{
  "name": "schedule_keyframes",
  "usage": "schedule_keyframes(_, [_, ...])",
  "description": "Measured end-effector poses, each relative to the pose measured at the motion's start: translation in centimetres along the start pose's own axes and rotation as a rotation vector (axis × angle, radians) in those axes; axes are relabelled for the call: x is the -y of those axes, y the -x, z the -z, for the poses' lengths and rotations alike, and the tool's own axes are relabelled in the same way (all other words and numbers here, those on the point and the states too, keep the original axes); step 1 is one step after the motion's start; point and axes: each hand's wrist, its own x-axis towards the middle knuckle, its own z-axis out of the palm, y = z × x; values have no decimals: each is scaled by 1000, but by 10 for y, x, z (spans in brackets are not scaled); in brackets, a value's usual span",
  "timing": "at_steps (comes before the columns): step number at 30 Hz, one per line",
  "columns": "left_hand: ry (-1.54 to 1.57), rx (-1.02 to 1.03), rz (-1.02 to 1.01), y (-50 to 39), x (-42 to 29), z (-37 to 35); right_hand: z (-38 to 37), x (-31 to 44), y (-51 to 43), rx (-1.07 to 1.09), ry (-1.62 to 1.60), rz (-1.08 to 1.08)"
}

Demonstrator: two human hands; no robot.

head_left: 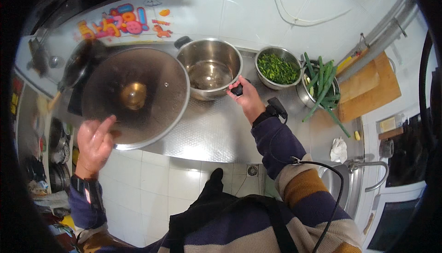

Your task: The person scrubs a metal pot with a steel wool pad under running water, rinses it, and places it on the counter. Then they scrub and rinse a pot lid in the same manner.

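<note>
My right hand (248,97) is closed around the black side handle (237,89) of a deep stainless steel pot (208,94). The pot stands upright without a lid, with its second black handle on the far left side. A wide glass lid (152,121) with a metal rim and a gold-toned knob (134,95) lies left of the pot. At the lid's near-left edge is my left hand (96,144), one finger stretched out and the others partly bent. Nothing shows in it; whether it touches the glass is unclear. Beneath the lid, things are hidden or blurred.
Right of the pot, a steel bowl (276,86) holds chopped greens (279,69). Another steel bowl (305,95) has green onion stalks (323,82) hanging over its rim. A cutting board (380,87), crumpled tissue (338,150) and sink faucet (376,165) are farther right. A dark pan (77,63) is left.
</note>
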Motion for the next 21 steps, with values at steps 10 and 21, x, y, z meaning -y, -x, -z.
schedule_keyframes(10, [203,-30,-593,-110,-57,9,119,-36,240,452,-240,-224])
schedule_keyframes(21, [535,-172,-1401,-318,-366,-42,288,-19,501,-122,-680,385])
